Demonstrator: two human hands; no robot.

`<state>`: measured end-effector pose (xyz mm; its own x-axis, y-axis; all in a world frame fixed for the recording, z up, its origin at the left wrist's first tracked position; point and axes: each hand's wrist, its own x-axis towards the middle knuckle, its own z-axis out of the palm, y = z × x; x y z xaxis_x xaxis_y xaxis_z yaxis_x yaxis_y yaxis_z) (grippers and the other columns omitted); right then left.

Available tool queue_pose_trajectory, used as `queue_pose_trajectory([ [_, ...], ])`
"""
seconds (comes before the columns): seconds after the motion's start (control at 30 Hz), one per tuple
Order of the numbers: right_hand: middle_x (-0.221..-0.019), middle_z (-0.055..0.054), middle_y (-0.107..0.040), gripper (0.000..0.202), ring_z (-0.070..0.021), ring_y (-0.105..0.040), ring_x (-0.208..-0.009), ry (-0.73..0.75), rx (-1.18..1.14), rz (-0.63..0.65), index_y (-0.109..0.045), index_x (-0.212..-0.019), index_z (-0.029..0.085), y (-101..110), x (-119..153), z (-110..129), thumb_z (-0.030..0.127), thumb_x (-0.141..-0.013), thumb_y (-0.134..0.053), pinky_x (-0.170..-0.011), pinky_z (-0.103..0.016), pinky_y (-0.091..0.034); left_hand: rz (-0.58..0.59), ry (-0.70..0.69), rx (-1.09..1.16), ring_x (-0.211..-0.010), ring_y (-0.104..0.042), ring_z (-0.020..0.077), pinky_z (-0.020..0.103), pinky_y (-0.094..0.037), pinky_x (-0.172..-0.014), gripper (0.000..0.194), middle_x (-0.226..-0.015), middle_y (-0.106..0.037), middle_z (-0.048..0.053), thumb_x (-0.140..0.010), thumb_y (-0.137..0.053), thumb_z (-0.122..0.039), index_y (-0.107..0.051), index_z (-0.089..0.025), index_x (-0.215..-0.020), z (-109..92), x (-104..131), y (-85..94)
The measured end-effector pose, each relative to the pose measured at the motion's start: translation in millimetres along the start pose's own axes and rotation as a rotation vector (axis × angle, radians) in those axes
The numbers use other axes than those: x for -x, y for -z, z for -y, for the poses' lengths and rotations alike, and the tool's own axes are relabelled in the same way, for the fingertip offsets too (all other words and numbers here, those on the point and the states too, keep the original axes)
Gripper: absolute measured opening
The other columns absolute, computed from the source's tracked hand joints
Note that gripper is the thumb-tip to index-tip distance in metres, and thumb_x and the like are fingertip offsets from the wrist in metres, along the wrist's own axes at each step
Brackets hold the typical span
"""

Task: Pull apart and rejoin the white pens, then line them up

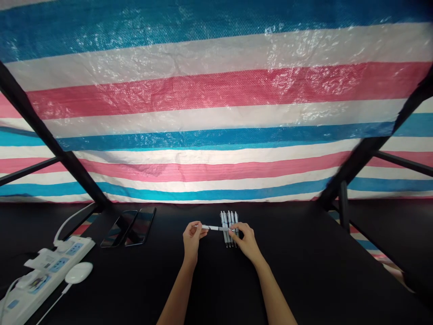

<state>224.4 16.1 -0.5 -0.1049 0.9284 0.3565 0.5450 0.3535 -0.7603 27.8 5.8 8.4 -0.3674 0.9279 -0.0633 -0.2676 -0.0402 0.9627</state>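
A white and grey pen [213,228] lies level between my two hands, at the middle of the black table. My left hand [194,234] is closed on its white end, with thumb and fingers pinched together. At the grey end, my right hand [244,237] pinches the pen between thumb and fingertips. Several similar pens [226,237] lie side by side in a row, white ends pointing away from me, under and beside my right fingertips. My right hand hides part of that row.
Two dark phones [119,229] [140,227] lie to the left on the black table [135,280]. A white power strip [50,275] with plugs and cables is at far left, beside a round white charger [79,272]. Black frame bars and striped sheeting [216,90] stand behind.
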Motion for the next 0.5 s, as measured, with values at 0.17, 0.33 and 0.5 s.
queue_pose_trajectory([
  [0.17, -0.078, -0.003, -0.067, 0.037, -0.0216, -0.059, -0.083, 0.027, 0.049, 0.010, -0.065, -0.072, 0.024, -1.3, 0.3, -0.2, 0.043, -0.090, -0.040, -0.077, -0.033, -0.042, 0.008, 0.002, 0.015, -0.064, -0.068, 0.0203, 0.032, -0.056, -0.062, 0.043, -0.066, -0.068, 0.005, -0.060, -0.072, -0.048, -0.060, -0.013, -0.081, 1.3, -0.9, 0.6],
  [0.33, -0.088, -0.004, -0.068, 0.029, -0.0229, -0.058, -0.088, 0.022, 0.058, 0.017, -0.066, -0.088, 0.025, -0.2, 1.1, 1.6, 0.048, -0.085, -0.048, -0.081, -0.035, -0.041, 0.002, -0.001, 0.029, -0.063, -0.068, 0.0196, 0.031, -0.056, -0.062, 0.042, -0.065, -0.067, 0.004, -0.060, -0.072, -0.047, -0.060, -0.013, -0.081, 2.8, -1.8, 1.3],
  [0.5, -0.071, -0.002, -0.064, 0.046, -0.0207, -0.057, -0.080, 0.024, 0.073, 0.083, -0.059, -0.061, 0.022, -1.2, 1.0, 6.0, 0.046, -0.092, -0.035, -0.077, -0.032, -0.038, 0.017, -0.011, 0.013, -0.064, -0.069, 0.0208, 0.033, -0.057, -0.062, 0.043, -0.067, -0.068, 0.005, -0.061, -0.071, -0.047, -0.059, -0.012, -0.084, 4.7, -1.7, 1.5],
])
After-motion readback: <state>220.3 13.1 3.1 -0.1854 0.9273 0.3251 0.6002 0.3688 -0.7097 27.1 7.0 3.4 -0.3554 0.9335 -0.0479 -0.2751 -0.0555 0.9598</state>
